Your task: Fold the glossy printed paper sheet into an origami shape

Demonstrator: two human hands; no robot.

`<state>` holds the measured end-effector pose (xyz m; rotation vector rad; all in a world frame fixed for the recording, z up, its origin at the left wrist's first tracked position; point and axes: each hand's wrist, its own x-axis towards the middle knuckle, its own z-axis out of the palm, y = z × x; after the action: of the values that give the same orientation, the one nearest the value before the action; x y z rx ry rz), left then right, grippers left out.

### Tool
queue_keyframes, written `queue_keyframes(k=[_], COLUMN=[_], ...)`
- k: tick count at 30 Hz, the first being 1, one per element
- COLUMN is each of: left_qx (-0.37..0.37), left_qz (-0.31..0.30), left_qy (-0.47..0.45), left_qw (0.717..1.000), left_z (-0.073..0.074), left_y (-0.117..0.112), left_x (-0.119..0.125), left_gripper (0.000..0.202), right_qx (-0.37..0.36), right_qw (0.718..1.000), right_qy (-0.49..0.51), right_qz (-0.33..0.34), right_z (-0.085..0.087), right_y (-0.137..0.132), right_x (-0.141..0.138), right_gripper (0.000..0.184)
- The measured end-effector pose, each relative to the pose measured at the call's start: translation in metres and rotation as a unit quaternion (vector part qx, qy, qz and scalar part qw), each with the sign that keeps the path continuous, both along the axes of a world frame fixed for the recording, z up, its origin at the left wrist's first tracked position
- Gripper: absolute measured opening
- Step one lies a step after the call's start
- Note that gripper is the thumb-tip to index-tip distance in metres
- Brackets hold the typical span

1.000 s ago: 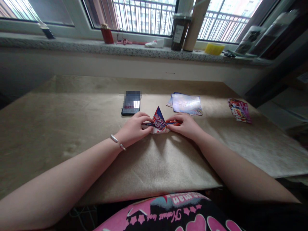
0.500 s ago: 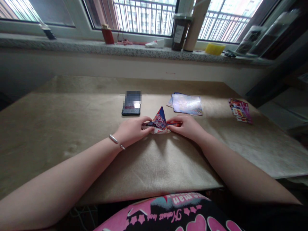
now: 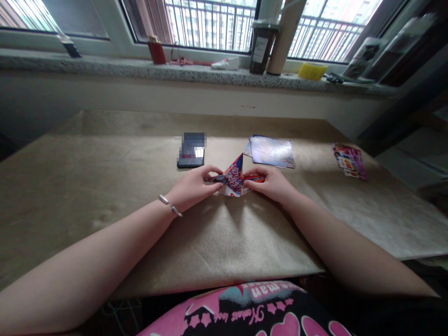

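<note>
Between my hands is a folded sheet of printed paper (image 3: pixel 234 177), blue, red and white, with a pointed peak rising in its middle. My left hand (image 3: pixel 196 185) pinches its left flap between thumb and fingers. On the other side, my right hand (image 3: pixel 272 183) pinches the right flap the same way. The fingertips cover parts of both flaps. A dark phone (image 3: pixel 191 151) lies just beyond my left hand. Past my right hand lie a few glossy printed sheets (image 3: pixel 273 150), overlapping one another.
A tan cover lies over the table (image 3: pixel 224 242). Several small colourful cards (image 3: pixel 350 161) are at its right side. On the granite windowsill (image 3: pixel 115 66) stand a red container (image 3: pixel 156 51), a dark lidded jar (image 3: pixel 261 49), a cardboard tube (image 3: pixel 285 39) and a yellow item (image 3: pixel 312 71).
The folded paper's peak has tilted to the right, and its lower edge has spread slightly. Both hands keep their pinch on the flaps, with the left hand shifted a little.
</note>
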<state>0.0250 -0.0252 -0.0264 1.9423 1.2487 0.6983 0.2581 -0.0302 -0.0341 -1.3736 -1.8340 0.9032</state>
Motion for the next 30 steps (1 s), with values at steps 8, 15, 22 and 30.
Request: queue_keyframes(k=[8,15,22,30], left_qx=[0.038,0.015,-0.068,-0.025], left_qz=[-0.012,-0.002,0.002,0.009], left_qy=[0.041,0.015,-0.079,-0.02], left_qw=[0.998,1.0,0.995,0.999], left_z=[-0.001,0.0,0.008,0.005], left_y=[0.001,0.0,-0.002,0.0], left_x=[-0.002,0.0,0.002,0.002], left_gripper=[0.032,0.032,0.036,0.029], right_qx=[-0.034,-0.065,-0.1,-0.159], right_qw=[0.997,0.99,0.975,0.949], right_qy=[0.048,0.111,0.187,0.266], right_qz=[-0.044,-0.062,-0.07,-0.051], right_z=[0.005,0.008,0.012,0.002], right_y=[-0.003,-0.006,-0.012,-0.006], right_x=[-0.004,-0.008,-0.01,-0.01], right_gripper=[0.022,0.024,0.033,0.035])
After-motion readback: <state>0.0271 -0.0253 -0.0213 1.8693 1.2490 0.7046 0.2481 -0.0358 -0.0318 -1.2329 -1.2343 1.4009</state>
